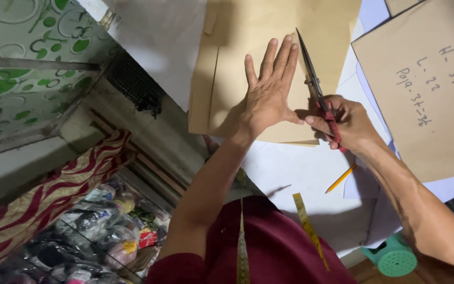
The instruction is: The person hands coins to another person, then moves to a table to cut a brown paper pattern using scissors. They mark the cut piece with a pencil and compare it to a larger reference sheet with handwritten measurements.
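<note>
1. Left hand (267, 93) is lying flat, palm down, on a folded brown paper sheet (237, 63); fingers are spread slightly apart and pointing away from the body, gripping nothing.
2. Right hand (342, 122) is closing around the red handles of a pair of scissors (315, 87); fingers are clamped on the handles, and the dark blades are running up just beside the left hand's fingers, over the sheet's right portion.
3. The brown sheet is resting on a white work surface (295, 173), its near edge sitting just above both wrists. Open white surface is showing nearer the body (more room there than at the sides).
4. To the right, a second brown paper piece (421, 126) is lying at an angle, carrying handwritten notes in dark ink; its left edge is passing close to the right hand.
5. A yellow pencil (341, 178) is lying on the white surface below the right wrist.
6. A yellow measuring tape (308, 226) is hanging over the maroon garment near the table's front edge.
7. A green plastic stool (393, 256) is standing at lower right.
</note>
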